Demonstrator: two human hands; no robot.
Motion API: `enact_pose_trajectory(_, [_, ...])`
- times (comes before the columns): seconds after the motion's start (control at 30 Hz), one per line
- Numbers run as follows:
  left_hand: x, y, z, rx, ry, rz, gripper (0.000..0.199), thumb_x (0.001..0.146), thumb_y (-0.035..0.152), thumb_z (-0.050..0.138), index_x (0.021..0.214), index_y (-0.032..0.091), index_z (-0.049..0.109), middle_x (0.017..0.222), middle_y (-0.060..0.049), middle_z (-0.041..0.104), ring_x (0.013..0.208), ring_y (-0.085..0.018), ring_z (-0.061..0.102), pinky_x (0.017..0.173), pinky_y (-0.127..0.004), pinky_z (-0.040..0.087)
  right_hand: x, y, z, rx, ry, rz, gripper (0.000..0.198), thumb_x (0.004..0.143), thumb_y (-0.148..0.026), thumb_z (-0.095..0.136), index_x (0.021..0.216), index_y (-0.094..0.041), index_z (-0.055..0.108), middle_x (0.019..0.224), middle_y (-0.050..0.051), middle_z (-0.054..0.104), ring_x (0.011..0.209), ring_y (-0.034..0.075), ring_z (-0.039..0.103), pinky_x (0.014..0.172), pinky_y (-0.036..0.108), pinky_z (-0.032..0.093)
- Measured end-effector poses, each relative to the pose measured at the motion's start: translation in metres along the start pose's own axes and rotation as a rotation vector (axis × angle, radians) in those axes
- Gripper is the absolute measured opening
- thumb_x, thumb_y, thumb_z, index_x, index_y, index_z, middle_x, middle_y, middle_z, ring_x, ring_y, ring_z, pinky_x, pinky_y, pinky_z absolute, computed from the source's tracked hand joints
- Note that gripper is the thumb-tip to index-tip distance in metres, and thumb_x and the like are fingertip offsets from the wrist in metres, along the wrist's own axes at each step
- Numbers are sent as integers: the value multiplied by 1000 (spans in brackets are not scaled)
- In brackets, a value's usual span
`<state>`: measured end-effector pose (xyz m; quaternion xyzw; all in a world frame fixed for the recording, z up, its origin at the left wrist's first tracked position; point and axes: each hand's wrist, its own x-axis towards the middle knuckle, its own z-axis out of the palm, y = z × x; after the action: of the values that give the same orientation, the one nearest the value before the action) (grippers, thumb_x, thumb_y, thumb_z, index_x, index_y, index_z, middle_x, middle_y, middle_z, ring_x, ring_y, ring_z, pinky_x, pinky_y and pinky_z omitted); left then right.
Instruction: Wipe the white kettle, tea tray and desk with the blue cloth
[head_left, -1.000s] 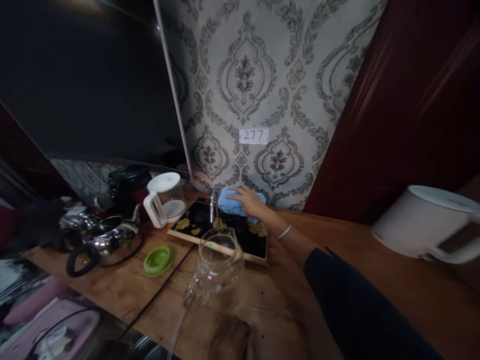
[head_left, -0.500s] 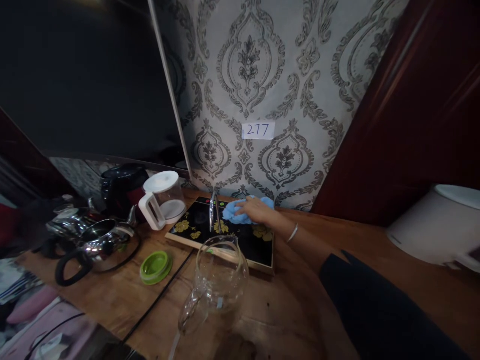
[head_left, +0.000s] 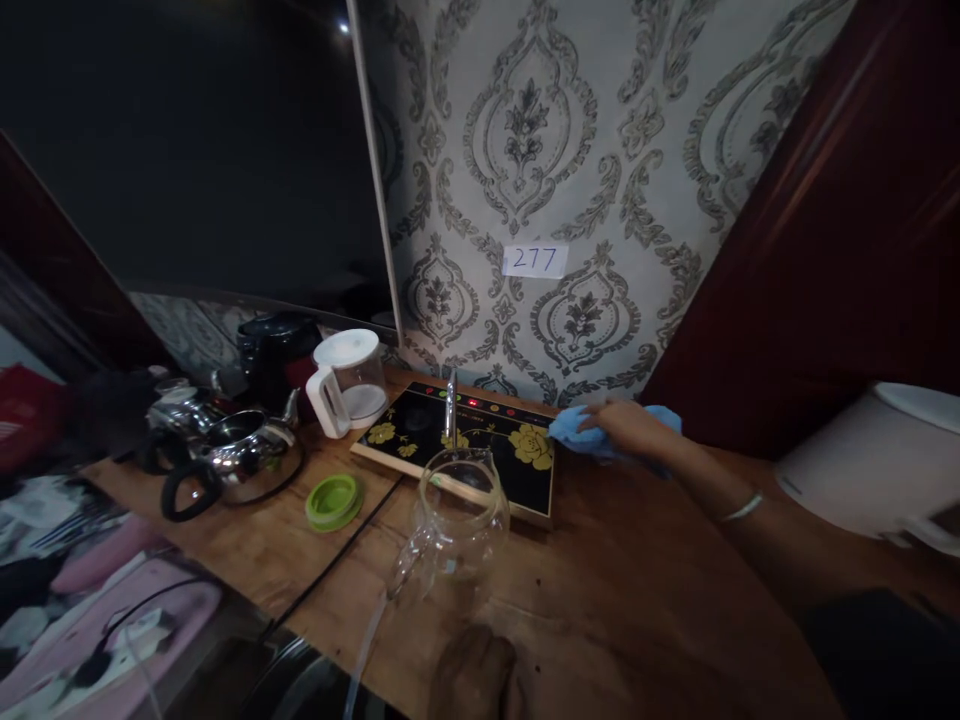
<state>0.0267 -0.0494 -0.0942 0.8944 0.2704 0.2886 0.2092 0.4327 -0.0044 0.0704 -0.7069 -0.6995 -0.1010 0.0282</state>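
My right hand [head_left: 626, 428], reaching in from the right with a white bracelet on its wrist, is closed on a light blue cloth [head_left: 574, 432]. The bunched cloth is at the tabletop, just right of a black electric tea stove [head_left: 495, 470] with gold flowers and a thin silver spout [head_left: 451, 408]. Small red and green marks show along the stove's back edge. In front of the stove stands a clear glass pot [head_left: 465, 545], open at the top, its handle toward me. My left hand cannot be made out in view.
A green lid [head_left: 334, 502] lies left of the pot, beside a black cord [head_left: 337, 560]. Farther left are a steel kettle [head_left: 251, 460] and a white-lidded glass jug [head_left: 349, 385]. A large white vessel [head_left: 862, 465] stands at the right. A dark shape at the bottom edge is unclear.
My right hand has moved right with the blue cloth, off the stove's back area to the table beside it. The camera view has shifted slightly.
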Motion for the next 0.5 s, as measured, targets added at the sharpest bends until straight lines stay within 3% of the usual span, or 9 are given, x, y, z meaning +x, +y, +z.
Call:
enact_pose_trajectory(0.13, [1,5,2,8,14,-22,28,97,40,57,118,22,63,124,-9,63,103,-19,64,89,-40,57,13,-48,-12,141,31,-64,63,70,-5,53,125,-31,71,141,2,62,116,27,62,99,40,45])
enact_pose_trajectory(0.23, [7,8,0,7,8,2,11,94,26,57,96,20,66,95,-6,69,84,-18,66,77,-35,56,24,-105,-7,320,97,-162,71,71,-7,54,139,-26,59,147,6,57,129,28,53,107,44,41])
enact_pose_trajectory(0.33, [16,10,-6,27,43,80,15,87,13,52,81,21,63,76,-4,67,72,-19,65,67,-32,52,25,-147,7,433,-9,-223,68,72,-7,57,137,-26,60,144,7,59,128,28,54,109,46,40])
enact_pose_trajectory(0.4, [21,9,-10,45,83,138,17,86,12,50,80,21,62,74,-3,67,69,-19,65,64,-31,50,17,-156,15,485,-49,-175,64,71,-6,59,133,-23,64,146,10,56,126,30,54,109,50,39])
enact_pose_trajectory(0.5, [28,6,-13,55,107,195,18,90,15,48,80,22,62,73,-2,67,68,-19,66,63,-30,48,-11,-148,19,530,4,-55,65,67,-1,60,129,-21,66,149,10,53,128,31,51,112,51,36])
